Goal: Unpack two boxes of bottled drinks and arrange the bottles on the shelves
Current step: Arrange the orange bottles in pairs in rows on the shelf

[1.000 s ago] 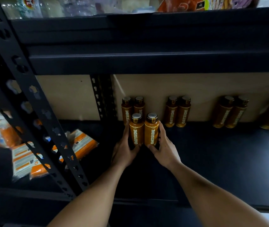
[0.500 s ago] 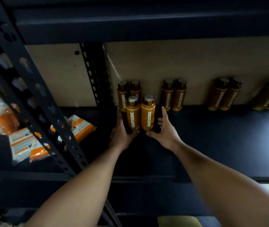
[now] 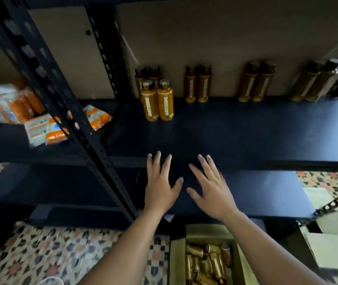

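Left hand [image 3: 161, 190] and right hand [image 3: 211, 190] hovering side by side at the front edge of the shelf [image 3: 246, 130], each grip open, fingers spread, holding nothing, two Oatside bottles [image 3: 157, 102] standing touching near its back left corner, more bottles [image 3: 207, 262] lying in a cardboard box [image 3: 176, 264] below.
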A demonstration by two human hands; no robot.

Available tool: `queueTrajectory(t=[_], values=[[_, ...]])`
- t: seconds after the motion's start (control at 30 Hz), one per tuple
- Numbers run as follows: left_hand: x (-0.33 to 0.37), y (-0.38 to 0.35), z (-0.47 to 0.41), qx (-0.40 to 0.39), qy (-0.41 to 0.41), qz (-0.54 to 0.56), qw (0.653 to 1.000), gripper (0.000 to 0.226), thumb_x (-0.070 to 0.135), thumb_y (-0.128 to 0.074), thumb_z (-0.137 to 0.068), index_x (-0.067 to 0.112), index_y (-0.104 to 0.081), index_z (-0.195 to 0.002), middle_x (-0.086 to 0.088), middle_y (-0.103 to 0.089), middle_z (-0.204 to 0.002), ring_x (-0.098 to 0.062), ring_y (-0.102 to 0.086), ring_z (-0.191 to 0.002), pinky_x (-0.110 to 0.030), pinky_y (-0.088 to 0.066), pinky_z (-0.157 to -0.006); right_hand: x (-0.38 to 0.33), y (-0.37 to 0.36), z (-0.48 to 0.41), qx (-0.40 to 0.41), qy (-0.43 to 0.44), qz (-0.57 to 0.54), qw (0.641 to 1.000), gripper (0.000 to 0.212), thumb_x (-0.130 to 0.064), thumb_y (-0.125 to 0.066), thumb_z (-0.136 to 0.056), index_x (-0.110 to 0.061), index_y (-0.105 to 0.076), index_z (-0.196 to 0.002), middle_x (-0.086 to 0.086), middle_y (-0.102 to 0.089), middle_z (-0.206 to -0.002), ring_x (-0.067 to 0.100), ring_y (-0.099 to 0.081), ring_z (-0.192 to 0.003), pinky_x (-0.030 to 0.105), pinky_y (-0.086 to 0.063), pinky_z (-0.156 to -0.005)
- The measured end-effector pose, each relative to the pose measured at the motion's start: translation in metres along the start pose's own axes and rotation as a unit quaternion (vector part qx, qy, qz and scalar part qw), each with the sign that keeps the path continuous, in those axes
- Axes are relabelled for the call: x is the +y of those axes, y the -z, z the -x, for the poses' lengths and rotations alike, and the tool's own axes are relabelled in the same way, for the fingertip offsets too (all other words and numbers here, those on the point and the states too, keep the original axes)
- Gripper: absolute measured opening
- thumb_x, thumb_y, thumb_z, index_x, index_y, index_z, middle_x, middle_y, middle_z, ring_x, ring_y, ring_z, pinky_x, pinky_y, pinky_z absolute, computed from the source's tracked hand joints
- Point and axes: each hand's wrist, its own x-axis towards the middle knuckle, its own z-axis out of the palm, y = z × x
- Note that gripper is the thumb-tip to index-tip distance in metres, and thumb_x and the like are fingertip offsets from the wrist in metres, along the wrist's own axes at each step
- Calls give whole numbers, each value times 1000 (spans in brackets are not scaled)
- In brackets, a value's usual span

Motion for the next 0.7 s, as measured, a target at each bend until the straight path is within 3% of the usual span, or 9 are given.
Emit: queueTrajectory(t=[0.03, 0.13, 0.17, 0.23, 0.33, 0.4, 0.5, 0.6, 0.7], values=[[7, -6, 15, -44, 32, 42, 998, 67, 48, -57, -99, 33, -29, -157, 7, -7, -169, -14, -2, -155, -25, -23, -113, 9, 1, 19, -53, -30, -39, 997, 65, -51, -59, -99, -31, -38, -157, -1, -19, -171, 19, -20, -156, 33, -27, -118], [15, -28, 55, -236, 147, 125, 952, 69, 54, -62, -94, 35, -35, -155, 5, -54, -142, -14, -52, -128, -31, -45, -107, 47, 9, 75, -273, -131, -109, 947, 71, -55, -60, -98, -28, -34, -159, 0, -44, -158, 20, -50, -138, 26, -37, -108], [15, -38, 70, -305, 150, 96, 936, 73, 56, -64, -92, 34, -36, -155, 6, -60, -133, -13, -58, -120, -33, -48, -104, 62, 12, 94, -340, -132, -88, 927, 70, -55, -60, -98, -26, -37, -158, -1, -49, -154, 20, -50, -137, 26, -37, -107], [15, -57, 101, -433, 133, 24, 891, 78, 58, -67, -90, 33, -34, -156, 4, -59, -136, -12, -58, -117, -30, -48, -101, 94, 12, 130, -415, -124, -57, 900, 63, -58, -59, -97, -28, -48, -151, -3, -55, -147, 22, -52, -135, 30, -40, -105], [14, -80, 133, -528, 119, -7, 841, 85, 63, -68, -86, 31, -33, -156, 6, -59, -132, -12, -59, -115, -27, -48, -99, 125, 6, 172, -420, -153, -43, 894, 59, -60, -56, -97, -25, -53, -145, -1, -57, -145, 26, -54, -132, 33, -43, -102], [14, -96, 144, -534, 121, -1, 837, 91, 69, -67, -82, 33, -32, -157, 6, -62, -128, -14, -61, -113, -33, -51, -99, 136, -1, 190, -400, -179, -51, 898, 61, -59, -56, -97, -24, -51, -147, 2, -57, -147, 26, -54, -132, 37, -44, -105], [11, -129, 151, -521, 119, 16, 845, 75, 55, -65, -92, 34, -33, -156, 3, -57, -129, -13, -58, -113, -27, -48, -89, 148, -24, 212, -368, -228, -84, 897, 60, -57, -57, -96, -31, -46, -149, 3, -66, -133, 27, -60, -123, 44, -49, -101], [-9, -182, 157, -526, 123, 38, 841, 68, 53, -65, -93, 40, -36, -153, 3, -57, -126, -14, -62, -106, -34, -55, -87, 166, -70, 234, -339, -285, -121, 888, 54, -55, -59, -96, -33, -49, -145, -4, -63, -136, 20, -61, -119, 37, -50, -97], [-52, -258, 169, -560, 127, 37, 818, 71, 53, -65, -93, 38, -35, -155, 1, -56, -131, -10, -60, -105, -25, -51, -79, 186, -136, 258, -329, -329, -153, 872, 47, -46, -61, -99, -34, -51, -143, -8, -67, -118, 11, -61, -101, 27, -50, -83]])
